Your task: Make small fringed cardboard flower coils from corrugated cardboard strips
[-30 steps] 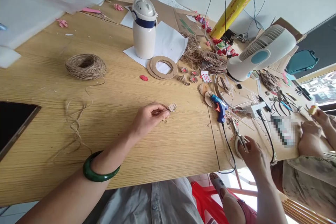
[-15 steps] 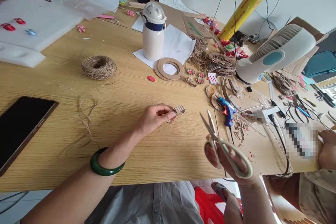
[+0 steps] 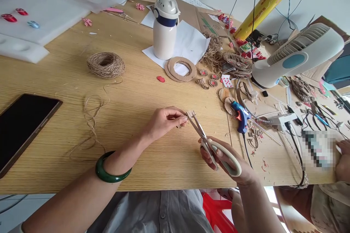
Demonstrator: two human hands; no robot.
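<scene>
Between thumb and fingertips, my left hand pinches a small strip of corrugated cardboard above the table. My right hand has its fingers through the handles of the cream-handled scissors. The blades are slightly apart and their tips meet the cardboard strip beside my left fingertips. A green bangle is on my left wrist.
Twine ball and phone lie left. Beyond my hands are cardboard rings and a white bottle. Right are a blue glue gun, cables, a white fan and another person's hand.
My right hand has moved left with the scissors, bringing the blades to the cardboard strip; they are less far apart. My left hand keeps its pinch. The view has shifted slightly.
</scene>
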